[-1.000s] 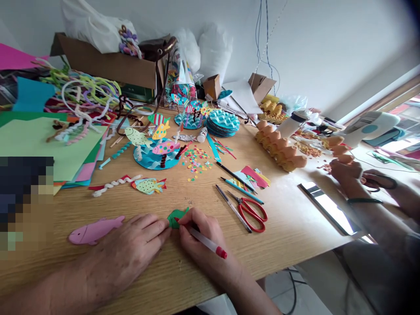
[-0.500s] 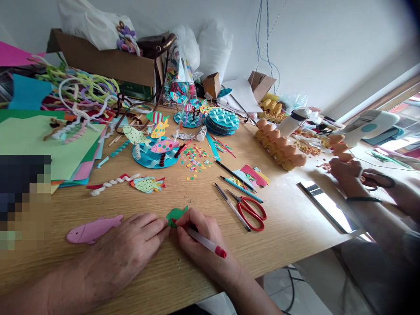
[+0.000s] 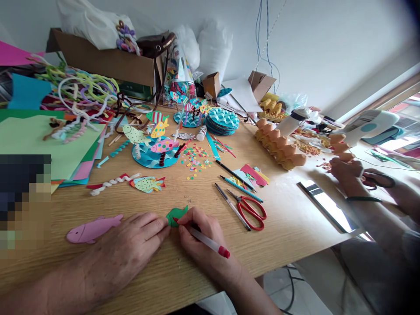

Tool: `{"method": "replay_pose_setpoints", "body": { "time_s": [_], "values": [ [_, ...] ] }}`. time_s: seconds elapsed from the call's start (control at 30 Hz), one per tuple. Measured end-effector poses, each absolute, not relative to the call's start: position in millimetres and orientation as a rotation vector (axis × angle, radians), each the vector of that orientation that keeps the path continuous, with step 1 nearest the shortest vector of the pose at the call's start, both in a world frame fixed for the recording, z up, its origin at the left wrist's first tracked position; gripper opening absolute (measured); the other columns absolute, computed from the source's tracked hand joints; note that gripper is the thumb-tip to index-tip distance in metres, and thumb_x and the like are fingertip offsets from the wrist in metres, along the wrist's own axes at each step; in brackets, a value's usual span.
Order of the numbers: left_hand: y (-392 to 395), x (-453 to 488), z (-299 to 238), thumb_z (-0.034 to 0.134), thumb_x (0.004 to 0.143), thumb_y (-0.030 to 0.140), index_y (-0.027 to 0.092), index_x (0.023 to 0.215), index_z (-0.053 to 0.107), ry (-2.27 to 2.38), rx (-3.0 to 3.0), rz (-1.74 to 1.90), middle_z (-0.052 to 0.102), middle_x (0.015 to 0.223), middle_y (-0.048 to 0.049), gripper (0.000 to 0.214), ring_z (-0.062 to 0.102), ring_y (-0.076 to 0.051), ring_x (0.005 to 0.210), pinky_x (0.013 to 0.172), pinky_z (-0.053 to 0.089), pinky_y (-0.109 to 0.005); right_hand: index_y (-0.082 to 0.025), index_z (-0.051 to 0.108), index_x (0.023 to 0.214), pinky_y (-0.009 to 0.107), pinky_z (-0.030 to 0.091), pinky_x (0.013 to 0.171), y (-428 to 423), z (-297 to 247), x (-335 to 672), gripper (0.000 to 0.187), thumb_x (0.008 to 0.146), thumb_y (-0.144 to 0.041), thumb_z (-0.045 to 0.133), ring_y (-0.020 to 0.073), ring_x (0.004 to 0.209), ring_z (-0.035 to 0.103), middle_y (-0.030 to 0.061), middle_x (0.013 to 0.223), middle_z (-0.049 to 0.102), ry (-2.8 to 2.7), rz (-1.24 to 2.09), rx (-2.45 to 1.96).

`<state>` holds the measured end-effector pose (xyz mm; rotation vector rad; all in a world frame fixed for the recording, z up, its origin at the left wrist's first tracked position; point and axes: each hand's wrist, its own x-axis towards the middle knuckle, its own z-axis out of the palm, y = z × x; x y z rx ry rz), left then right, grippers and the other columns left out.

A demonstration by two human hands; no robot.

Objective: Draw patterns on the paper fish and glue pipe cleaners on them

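Note:
My left hand lies flat on the wooden table, its fingertips pressing the left edge of a small green paper shape. My right hand is closed round a red-capped pen, whose tip meets the green shape. A pink paper fish lies just left of my left hand.
Red-handled scissors and pencils lie right of my hands. Paper fish, blue wave discs, confetti, pipe cleaners and coloured paper sheets cover the far table. Another person's hands work at the right beside egg cartons.
The pen's capped end has tilted slightly down and right in my right hand. My left hand and the green shape stay put.

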<state>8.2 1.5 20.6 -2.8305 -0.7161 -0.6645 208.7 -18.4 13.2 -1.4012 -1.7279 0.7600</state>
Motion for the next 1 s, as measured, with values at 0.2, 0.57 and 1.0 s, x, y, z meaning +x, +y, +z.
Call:
{"method": "replay_pose_setpoints", "body": {
  "time_s": [0.2,0.57,1.0],
  "values": [
    [0.6,8.6,20.1,0.027,0.096,-0.002,0.016,0.101,0.073,-0.732,-2.814,-0.68,0.075,0.095,-0.0044,0.05,0.067,-0.019,0.087,0.078,0.055,-0.029,-0.022,0.062,0.071,0.019,0.042,0.051,-18.8,11.2,207.4,0.011,0.075,-0.019,0.052,0.0131,0.051,0.062,0.0004,0.062,0.069,-1.75,0.715,-1.396],
    [-0.3,6.0,15.8,0.029,0.095,-0.001,0.016,0.104,0.072,-0.735,-2.847,-0.646,0.075,0.098,-0.0057,0.048,0.066,-0.02,0.089,0.078,0.056,-0.031,-0.022,0.061,0.071,0.019,0.042,0.051,-18.4,10.3,207.9,0.012,0.076,-0.017,0.051,0.0124,0.05,0.061,-0.0001,0.061,0.069,-1.776,0.661,-1.361],
    [-1.6,2.7,14.2,0.038,0.094,0.002,0.016,0.114,0.071,-0.76,-2.928,-0.544,0.073,0.105,-0.0069,0.041,0.065,-0.021,0.095,0.082,0.055,-0.032,-0.023,0.057,0.071,0.019,0.042,0.052,-20.0,12.0,209.1,0.01,0.074,-0.016,0.05,0.0119,0.05,0.058,-0.0023,0.06,0.066,-1.767,0.694,-1.385]
  ]
}}
